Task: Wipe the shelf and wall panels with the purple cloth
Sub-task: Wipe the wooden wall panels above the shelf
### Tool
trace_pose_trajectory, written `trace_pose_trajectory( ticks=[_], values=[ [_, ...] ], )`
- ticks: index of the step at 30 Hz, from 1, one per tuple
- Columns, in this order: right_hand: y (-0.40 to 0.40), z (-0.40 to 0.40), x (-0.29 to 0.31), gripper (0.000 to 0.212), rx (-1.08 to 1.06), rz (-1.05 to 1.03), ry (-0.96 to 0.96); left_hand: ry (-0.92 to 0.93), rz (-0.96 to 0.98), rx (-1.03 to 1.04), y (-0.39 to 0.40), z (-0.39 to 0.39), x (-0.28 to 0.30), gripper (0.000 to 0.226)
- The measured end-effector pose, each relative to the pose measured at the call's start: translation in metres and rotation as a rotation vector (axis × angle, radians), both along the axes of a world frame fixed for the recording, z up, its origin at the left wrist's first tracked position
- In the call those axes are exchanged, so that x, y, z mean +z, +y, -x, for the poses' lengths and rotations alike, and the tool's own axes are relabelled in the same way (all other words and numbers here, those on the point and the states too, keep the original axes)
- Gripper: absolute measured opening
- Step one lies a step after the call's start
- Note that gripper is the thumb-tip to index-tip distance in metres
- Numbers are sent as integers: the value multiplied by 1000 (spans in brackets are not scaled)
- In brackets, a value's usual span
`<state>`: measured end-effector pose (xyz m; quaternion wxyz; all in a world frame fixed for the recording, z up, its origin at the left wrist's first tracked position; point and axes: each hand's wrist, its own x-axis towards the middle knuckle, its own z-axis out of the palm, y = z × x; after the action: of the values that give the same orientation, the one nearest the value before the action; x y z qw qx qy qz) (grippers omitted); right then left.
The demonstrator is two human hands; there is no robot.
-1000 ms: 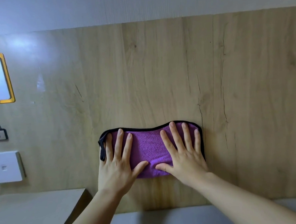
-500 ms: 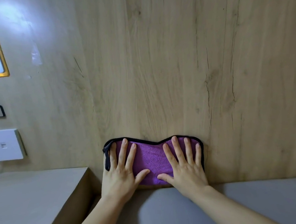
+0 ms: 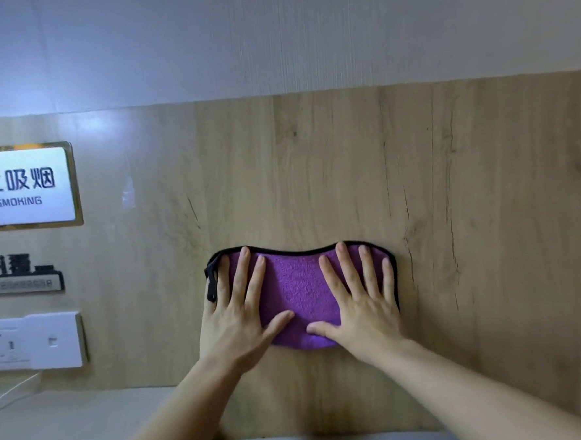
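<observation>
Your left hand (image 3: 232,320) and right hand (image 3: 364,312) lie flat on the purple cloth (image 3: 298,289) against the wall panel (image 3: 487,241). To your right the panel runs bare to the frame edge, and above the cloth it is bare up to the pale upper wall (image 3: 271,34). To your left, past a strip of bare wood, three things stand proud of the panel: the no-smoking sign (image 3: 25,186), a small black plaque (image 3: 20,277) under it, and a white socket plate (image 3: 34,341) with a cable (image 3: 10,393) trailing below. The shelf (image 3: 74,427) juts out low on the left.
</observation>
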<state>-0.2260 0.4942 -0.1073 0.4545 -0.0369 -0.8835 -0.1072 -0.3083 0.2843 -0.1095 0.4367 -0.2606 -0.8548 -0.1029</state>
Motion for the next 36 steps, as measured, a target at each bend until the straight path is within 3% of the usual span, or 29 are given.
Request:
trace_pose_trajectory(
  ticks=[16,26,28,32,36],
  values=[
    [15,-1,197,117,-23,9,-13,66,-37,45,20,8,188,93],
    [33,-7,224,113,-7,-24,14,120,-20,71,32,1,216,96],
    [38,-10,224,104,0,-27,11,142,-18,69,34,-3,215,92],
    [41,-17,223,66,72,2,58,249,-26,41,30,-13,216,70],
    [34,-23,216,53,107,33,136,313,-80,-22,26,-21,218,45]
  ],
)
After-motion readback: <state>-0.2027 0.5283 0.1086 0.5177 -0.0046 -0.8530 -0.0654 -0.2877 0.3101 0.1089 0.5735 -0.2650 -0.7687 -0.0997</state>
